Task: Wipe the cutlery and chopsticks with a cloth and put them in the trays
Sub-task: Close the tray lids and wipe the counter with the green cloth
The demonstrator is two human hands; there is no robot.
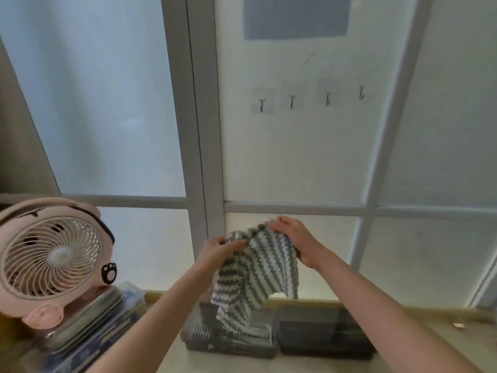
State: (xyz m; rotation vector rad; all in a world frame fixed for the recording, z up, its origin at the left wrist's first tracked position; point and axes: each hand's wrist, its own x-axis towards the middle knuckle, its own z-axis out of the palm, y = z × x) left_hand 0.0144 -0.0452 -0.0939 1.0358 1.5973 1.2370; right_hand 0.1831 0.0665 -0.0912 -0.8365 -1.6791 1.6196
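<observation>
Both the left hand [219, 247] and right hand [291, 238] clutch the cloth [258, 267] above the trays [322, 336]; wiping step, seemingly; next: tray placement.

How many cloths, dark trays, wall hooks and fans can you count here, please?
Striped cloth: 1
Dark trays: 2
Wall hooks: 4
Fan: 1
Total: 8

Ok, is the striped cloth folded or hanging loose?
Hanging loose. The left hand and right hand grip the cloth by its bunched top edge, and the rest drapes down above the grey tray.
</observation>
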